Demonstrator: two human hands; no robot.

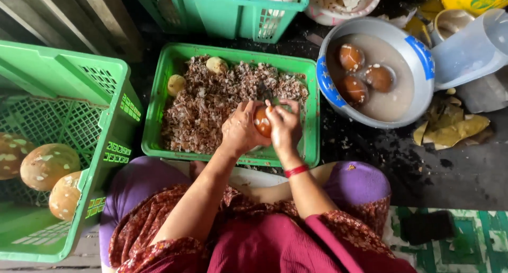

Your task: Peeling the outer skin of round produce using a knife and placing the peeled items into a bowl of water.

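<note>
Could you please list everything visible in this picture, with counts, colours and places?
Shallow tray: one, green, centre, filled with brown peel scraps.
Pale round items: two, yellowish, on the scraps at the tray's far left.
Crate: one, green, left, holding three tan speckled round items.
Second crate: one, green, top.
Basin: one, grey with blue patches, right, holding cloudy water and three brown round items.
Jug: one, clear plastic, top right.
Wristband: one, red, right wrist.
Left hand and right hand: both in a grip on one orange-brown round item over the tray.
</note>
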